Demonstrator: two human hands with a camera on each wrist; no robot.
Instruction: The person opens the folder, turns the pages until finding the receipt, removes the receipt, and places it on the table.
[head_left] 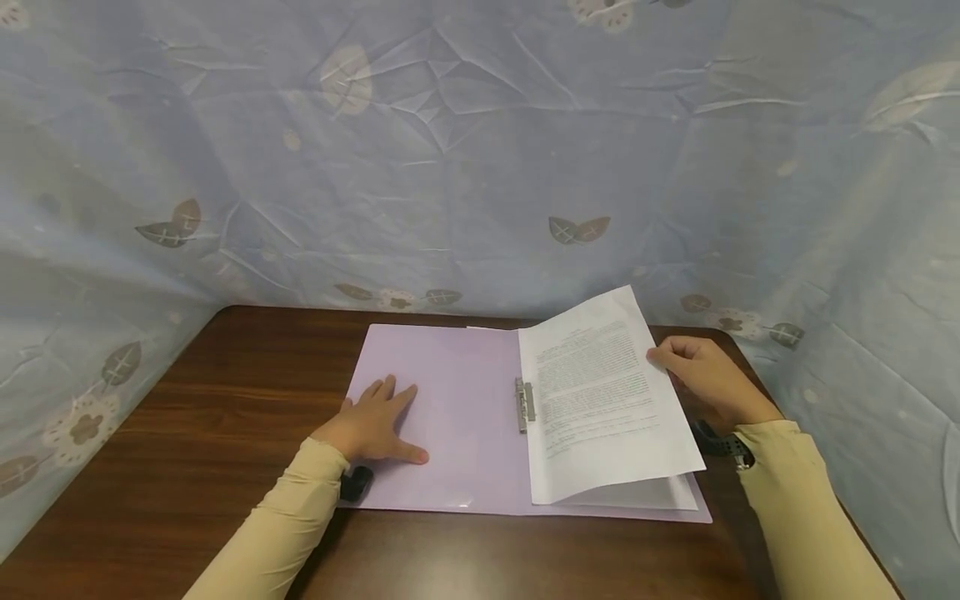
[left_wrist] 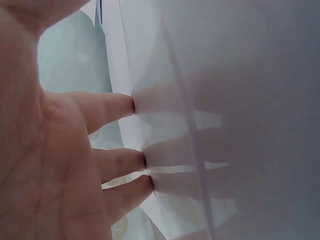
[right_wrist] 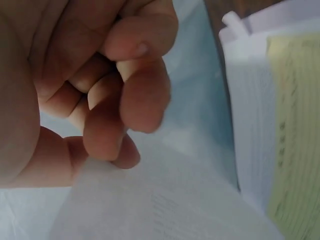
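Observation:
A lilac folder (head_left: 457,417) lies opened flat on the table. On its left cover rests my left hand (head_left: 375,423), fingers spread and thumb out to the side; the left wrist view has its fingertips (left_wrist: 125,102) meeting the glossy cover, which mirrors them. My right hand (head_left: 697,371) pinches the right edge of a printed white sheet (head_left: 592,400) between thumb and fingers. The sheet is lifted and curved, its left side by the metal clip (head_left: 525,405) near the fold. Other paper lies beneath, including a yellow lined page (right_wrist: 295,130) in the right wrist view.
The dark wooden table (head_left: 202,433) extends left of the folder and in front of it. A pale blue patterned cloth (head_left: 450,167) hangs behind the table and along both sides. A dark band (head_left: 720,442) circles the right wrist.

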